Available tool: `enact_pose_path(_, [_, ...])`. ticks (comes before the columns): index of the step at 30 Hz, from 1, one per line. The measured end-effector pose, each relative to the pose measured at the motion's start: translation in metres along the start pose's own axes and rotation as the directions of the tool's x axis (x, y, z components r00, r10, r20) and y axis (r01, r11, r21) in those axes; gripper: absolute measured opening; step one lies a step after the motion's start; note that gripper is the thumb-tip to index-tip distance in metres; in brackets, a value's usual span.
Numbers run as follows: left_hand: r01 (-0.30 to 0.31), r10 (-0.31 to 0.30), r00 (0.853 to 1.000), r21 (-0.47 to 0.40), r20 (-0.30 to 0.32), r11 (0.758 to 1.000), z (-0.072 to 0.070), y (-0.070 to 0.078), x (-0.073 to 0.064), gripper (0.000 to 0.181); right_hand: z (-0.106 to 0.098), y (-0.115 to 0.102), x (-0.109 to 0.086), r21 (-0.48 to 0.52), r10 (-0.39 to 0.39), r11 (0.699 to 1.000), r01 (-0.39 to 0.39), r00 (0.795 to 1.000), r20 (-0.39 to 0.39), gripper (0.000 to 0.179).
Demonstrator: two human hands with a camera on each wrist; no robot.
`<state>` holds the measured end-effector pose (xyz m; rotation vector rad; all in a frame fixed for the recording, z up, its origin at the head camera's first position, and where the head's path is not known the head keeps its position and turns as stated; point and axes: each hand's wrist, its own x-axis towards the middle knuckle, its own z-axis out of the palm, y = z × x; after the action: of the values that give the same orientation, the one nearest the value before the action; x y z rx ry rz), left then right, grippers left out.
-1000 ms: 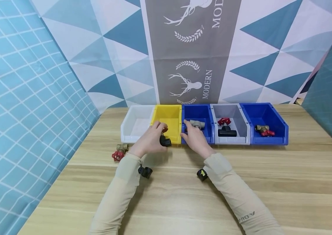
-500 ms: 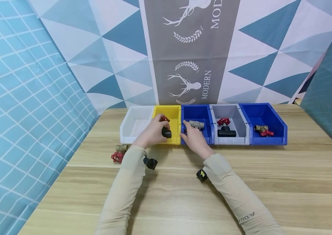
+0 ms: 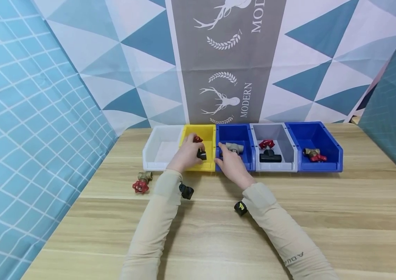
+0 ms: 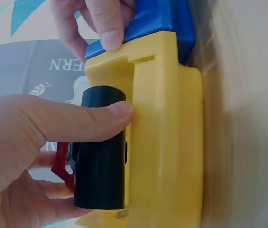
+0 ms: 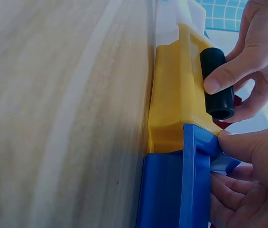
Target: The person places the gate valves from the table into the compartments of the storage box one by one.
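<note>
My left hand [image 3: 185, 154] holds a black valve [image 4: 100, 173] with a red handwheel [image 4: 62, 166], within the mouth of the yellow bin [image 3: 209, 134]. In the left wrist view the thumb lies across the valve's black tube, and fingers are behind it. My right hand [image 3: 233, 165] grips the front corner of the middle blue bin [image 3: 233, 134], where it meets the yellow one. Its thumb presses the rim in the right wrist view, with other fingers inside the blue bin. A light grey fitting [image 3: 234, 147] lies in that bin, partly hidden by the hand.
A brass valve with a red handwheel [image 3: 141, 183] lies on the table before the white bin [image 3: 164, 134]. To the right, a grey bin [image 3: 275, 132] holds a black valve [image 3: 270, 156], and another blue bin [image 3: 315, 134] holds a brass valve [image 3: 314, 154].
My left hand has carried the black valve forward and right, from the yellow bin's front edge to inside its mouth. The right hand has stayed in place.
</note>
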<state>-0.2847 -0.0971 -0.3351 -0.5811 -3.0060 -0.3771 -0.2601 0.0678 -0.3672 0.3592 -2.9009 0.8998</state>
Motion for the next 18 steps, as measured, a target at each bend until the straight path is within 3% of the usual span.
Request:
enact_pose_path(7, [0.036,-0.036,0.999,-0.002,0.001,0.999,0.0033,0.0026,0.0049,0.031,-0.0002,0.0017,-0.0001,-0.007,-0.017,1.000,0.017,1.000,-0.016,0.059])
enact_pose_path(18, [0.025,-0.025,1.000,-0.030,-0.014,0.999,0.0105,-0.0015,0.0075,0.034,0.0002,0.0008,0.0001,0.003,-0.012,1.000,0.012,1.000,-0.004,0.059])
